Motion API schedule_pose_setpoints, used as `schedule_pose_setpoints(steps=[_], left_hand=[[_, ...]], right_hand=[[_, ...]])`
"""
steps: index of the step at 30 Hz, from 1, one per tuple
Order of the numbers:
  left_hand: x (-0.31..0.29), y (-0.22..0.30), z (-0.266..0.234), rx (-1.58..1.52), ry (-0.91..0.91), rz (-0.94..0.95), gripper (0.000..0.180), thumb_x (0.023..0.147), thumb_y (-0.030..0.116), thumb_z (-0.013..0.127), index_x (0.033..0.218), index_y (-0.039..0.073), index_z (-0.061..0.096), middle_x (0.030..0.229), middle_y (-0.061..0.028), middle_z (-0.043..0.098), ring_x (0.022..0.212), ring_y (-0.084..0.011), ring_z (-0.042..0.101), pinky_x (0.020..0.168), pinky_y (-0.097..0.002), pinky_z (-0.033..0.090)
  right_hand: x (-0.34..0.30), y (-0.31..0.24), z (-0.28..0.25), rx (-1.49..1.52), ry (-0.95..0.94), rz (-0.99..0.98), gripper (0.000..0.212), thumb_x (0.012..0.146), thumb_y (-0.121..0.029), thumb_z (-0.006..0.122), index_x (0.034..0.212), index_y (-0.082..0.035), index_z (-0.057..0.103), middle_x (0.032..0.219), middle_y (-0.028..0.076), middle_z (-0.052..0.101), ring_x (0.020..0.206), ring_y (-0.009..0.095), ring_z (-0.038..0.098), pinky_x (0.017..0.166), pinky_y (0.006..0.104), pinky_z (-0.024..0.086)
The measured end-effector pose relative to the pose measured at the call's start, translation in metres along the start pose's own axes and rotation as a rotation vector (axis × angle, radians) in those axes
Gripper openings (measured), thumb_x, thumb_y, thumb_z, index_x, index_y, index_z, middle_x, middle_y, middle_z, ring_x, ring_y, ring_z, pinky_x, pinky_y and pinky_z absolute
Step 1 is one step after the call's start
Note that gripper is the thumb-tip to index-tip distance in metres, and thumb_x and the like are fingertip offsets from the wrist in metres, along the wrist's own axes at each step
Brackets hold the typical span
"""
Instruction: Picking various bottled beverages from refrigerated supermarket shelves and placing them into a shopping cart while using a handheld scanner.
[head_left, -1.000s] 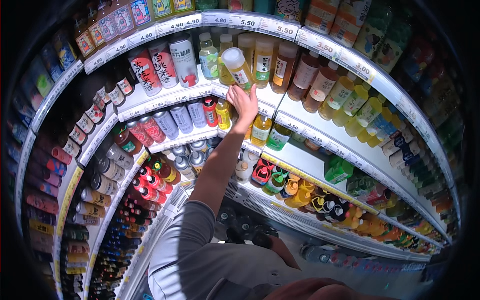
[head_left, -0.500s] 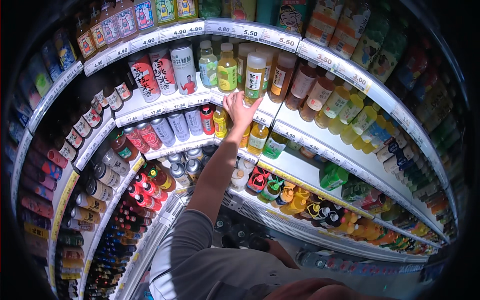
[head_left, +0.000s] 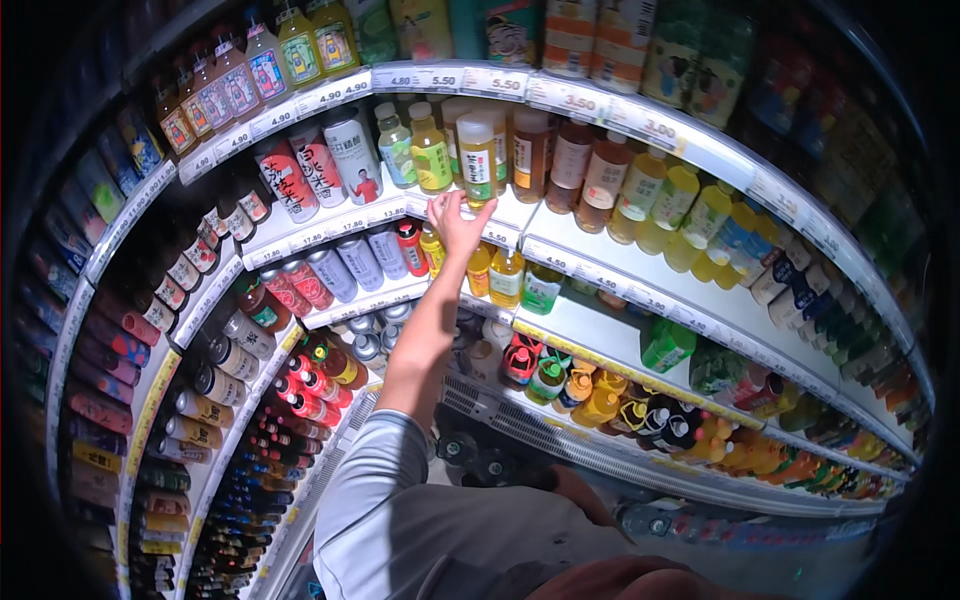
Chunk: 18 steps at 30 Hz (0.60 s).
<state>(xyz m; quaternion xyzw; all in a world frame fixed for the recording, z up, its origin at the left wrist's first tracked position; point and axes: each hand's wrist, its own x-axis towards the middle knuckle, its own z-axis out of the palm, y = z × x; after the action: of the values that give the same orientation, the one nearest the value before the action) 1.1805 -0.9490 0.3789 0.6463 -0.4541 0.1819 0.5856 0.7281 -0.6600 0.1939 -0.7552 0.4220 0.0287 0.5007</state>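
My left hand [head_left: 456, 224] is raised to the front edge of a white shelf [head_left: 520, 232] in an open drinks cooler, fingers spread and holding nothing. Just above its fingertips a yellow-green bottle with a white cap [head_left: 478, 160] stands upright at the shelf front, beside a similar yellow bottle [head_left: 431, 152]. My grey-sleeved arm [head_left: 420, 350] rises from the lower edge. A blurred skin-coloured shape at the bottom edge may be my right hand [head_left: 630, 580]; its fingers are not visible.
Curved shelves with price strips hold rows of bottles and cans: red and white cartons [head_left: 320, 165] to the left, amber tea bottles [head_left: 600, 180] to the right, small cans [head_left: 340, 265] below. A bottom rail [head_left: 640, 470] runs under the lowest row.
One second ago my left hand held the yellow-green bottle tilted at the shelf. The bottle now stands upright, and the hand has let go and dropped to the shelf edge.
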Motion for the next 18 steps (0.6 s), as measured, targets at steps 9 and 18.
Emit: schedule_pose_setpoints(steps=[9,18], left_hand=[[0.002,0.000,-0.009,0.036,-0.149,-0.031,0.056,0.075,0.049,0.086,0.105,0.007,0.065,0.117,-0.0153,0.061,0.128,-0.0340,0.046,0.117,-0.0494,0.025],[-0.185,-0.005,-0.029,0.157,-0.186,-0.036,0.088,0.094,0.042,0.068,0.158,0.001,0.024,0.163,-0.0313,0.020,0.147,-0.0487,0.029,0.119,-0.0478,0.031]], right_hand=[[-0.028,0.034,-0.038,0.133,0.119,-0.118,0.057,0.073,-0.039,0.081,0.118,-0.005,0.069,0.118,0.022,0.070,0.114,0.041,0.065,0.096,0.0460,0.050],[-0.025,0.093,-0.035,0.068,0.078,-0.260,0.064,0.072,-0.039,0.083,0.122,-0.004,0.065,0.117,0.023,0.070,0.115,0.041,0.065,0.097,0.0459,0.051]])
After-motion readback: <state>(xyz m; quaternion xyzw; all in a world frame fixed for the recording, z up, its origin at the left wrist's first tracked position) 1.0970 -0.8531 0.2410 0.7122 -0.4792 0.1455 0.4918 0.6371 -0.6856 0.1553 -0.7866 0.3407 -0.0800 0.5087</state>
